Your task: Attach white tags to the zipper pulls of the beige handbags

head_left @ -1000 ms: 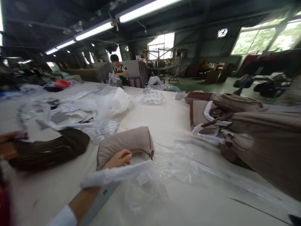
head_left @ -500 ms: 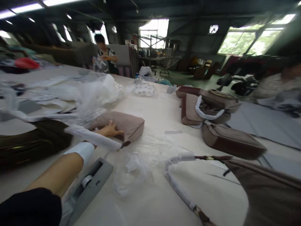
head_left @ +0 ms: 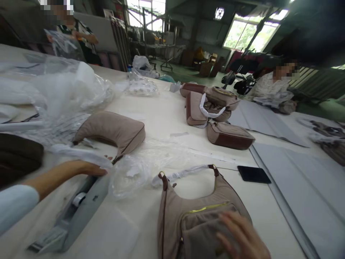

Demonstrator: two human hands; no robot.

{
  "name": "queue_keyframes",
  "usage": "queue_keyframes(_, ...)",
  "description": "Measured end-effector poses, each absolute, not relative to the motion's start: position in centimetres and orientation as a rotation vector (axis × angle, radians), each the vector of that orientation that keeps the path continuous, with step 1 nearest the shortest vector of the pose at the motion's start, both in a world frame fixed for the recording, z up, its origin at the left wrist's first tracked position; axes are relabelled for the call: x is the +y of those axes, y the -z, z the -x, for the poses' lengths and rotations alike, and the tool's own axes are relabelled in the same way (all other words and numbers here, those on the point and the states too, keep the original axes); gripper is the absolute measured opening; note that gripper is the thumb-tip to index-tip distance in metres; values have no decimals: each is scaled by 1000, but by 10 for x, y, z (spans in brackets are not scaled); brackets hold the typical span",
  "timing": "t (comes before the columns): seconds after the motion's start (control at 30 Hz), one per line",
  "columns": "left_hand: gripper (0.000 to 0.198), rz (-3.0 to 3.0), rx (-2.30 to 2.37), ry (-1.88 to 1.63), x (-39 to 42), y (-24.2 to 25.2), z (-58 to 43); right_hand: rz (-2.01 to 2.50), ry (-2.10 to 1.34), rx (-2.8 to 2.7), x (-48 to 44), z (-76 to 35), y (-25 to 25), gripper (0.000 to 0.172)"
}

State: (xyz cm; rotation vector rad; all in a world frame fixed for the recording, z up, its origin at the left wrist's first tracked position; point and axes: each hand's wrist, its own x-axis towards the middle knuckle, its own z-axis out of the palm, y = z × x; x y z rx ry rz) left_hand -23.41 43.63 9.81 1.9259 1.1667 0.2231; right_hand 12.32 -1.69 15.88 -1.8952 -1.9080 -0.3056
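My left hand (head_left: 93, 168) is closed around the white-wrapped strap of a taupe handbag (head_left: 118, 126), its fingertips showing beyond the strap. That bag lies on its side on the white table. Under my left hand stands a grey tape dispenser (head_left: 83, 210). My right hand (head_left: 242, 233), blurred, has its fingers apart over the front pocket of a second taupe handbag (head_left: 196, 212). This bag lies face up, with a yellow zip and a wrapped strap. Crumpled clear plastic (head_left: 129, 176) lies between the two bags.
Several taupe bags with brown bases (head_left: 229, 135) lie further back. A black phone (head_left: 254, 174) rests at right beside grey sheets (head_left: 304, 176). Clear plastic bags (head_left: 75, 86) and a dark bag (head_left: 20, 156) are at left. Two people are across the table.
My view has swung right. My left hand has drawn back from the far bag's body toward its strap. My right hand has come into view over the near bag.
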Motion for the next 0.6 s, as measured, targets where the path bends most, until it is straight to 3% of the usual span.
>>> queue_keyframes(0.07, 39, -1760, 1243, -109, 430, -125, 230, 2144, 316, -1643, -7, -171, -139, 40)
queue_keyframes(0.13, 48, -1449, 1432, -136, 426, -149, 216, 2411, 144, -1323, 3, -210, -120, 58)
queue_keyframes(0.17, 63, -1381, 1470, -164, 424, -157, 206, 2493, -60, -1219, 6, -222, -110, 63)
queue_keyframes(0.23, 73, -1286, 1452, -271, 418, -163, 186, 2532, -466, -1083, 6, -229, -94, 61)
queue_keyframes(0.37, 62, -1154, 1274, -559, 380, -144, 151, 2546, -780, -973, -24, -202, -74, 60)
queue_keyframes(0.43, 53, -1136, 1213, -649, 343, -127, 139, 2621, -747, -920, -44, -186, -75, 71)
queue_keyframes(0.5, 49, -1140, 1192, -672, 300, -112, 132, 2673, -491, -943, -54, -171, -83, 79)
queue_keyframes(0.6, 43, -1173, 1125, -521, 233, -94, 130, 2479, -103, -1162, -40, -143, -107, 60)
